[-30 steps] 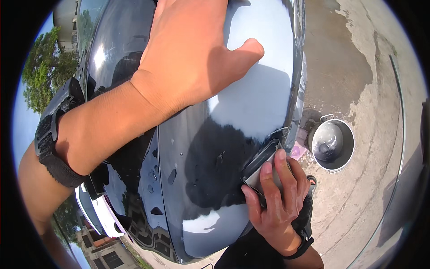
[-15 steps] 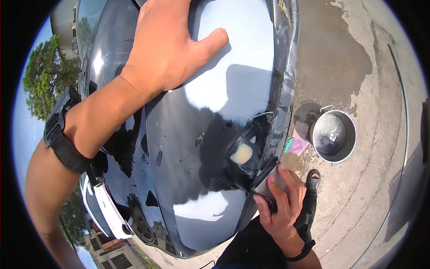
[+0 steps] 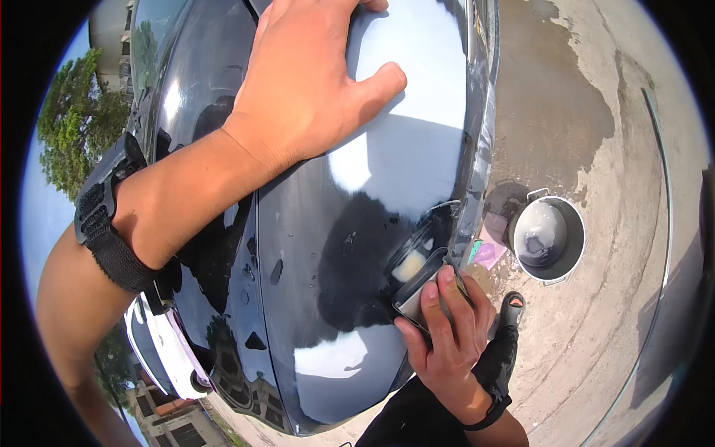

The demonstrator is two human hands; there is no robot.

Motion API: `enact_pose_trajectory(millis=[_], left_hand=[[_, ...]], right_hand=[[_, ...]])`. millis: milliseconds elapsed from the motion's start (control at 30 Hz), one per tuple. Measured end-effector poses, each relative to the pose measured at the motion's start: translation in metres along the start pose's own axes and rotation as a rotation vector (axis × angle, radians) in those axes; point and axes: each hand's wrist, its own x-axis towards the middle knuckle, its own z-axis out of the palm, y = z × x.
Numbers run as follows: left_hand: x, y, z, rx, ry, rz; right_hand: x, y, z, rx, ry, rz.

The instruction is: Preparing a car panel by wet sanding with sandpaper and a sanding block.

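Note:
A dark car body panel (image 3: 290,223) with pale sanded-looking patches stretches across the middle, wet in places. My left hand (image 3: 309,82) lies on its far part, thumb spread out, holding nothing; its fingertips are partly cut off by the top edge. In my right hand (image 3: 450,328) is a grey sanding block with a dark sheet around it (image 3: 421,294), gripped between fingers and thumb. The block rests against the panel near its right edge, beside a small cream-coloured spot (image 3: 409,266). The block's underside is hidden.
On the concrete ground to the right stands a metal pot (image 3: 550,237) with two handles and liquid inside. Pink sheets (image 3: 491,242) lie beside it, near a wet patch (image 3: 544,112). My sandalled foot (image 3: 512,307) is below. A white car (image 3: 171,346) stands at left.
My right hand has moved the block left, from the panel's edge onto its surface, partly covering the cream spot. My left hand has shifted slightly right in the picture.

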Motion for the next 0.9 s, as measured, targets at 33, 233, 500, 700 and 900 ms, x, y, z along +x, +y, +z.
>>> enact_pose_trajectory(millis=[33, 233, 500, 700, 900], left_hand=[[0.005, 0.012, -0.004, 0.027, -0.117, -0.158], [0.002, 0.014, -0.013, 0.032, -0.109, -0.202], [0.002, 0.004, -0.003, 0.028, -0.057, -0.118], [-0.001, 0.009, -0.004, 0.075, -0.095, -0.147], [-0.003, -0.002, 0.004, 0.031, 0.015, 0.014]], right_hand=[[-0.006, 0.001, 0.002, -0.003, 0.013, 0.033], [0.017, -0.004, 0.008, 0.005, 0.019, -0.01], [0.006, 0.0, 0.001, 0.013, -0.015, 0.005], [-0.01, 0.021, -0.008, 0.116, -0.06, -0.07], [0.014, 0.023, -0.011, 0.054, -0.131, -0.147]])
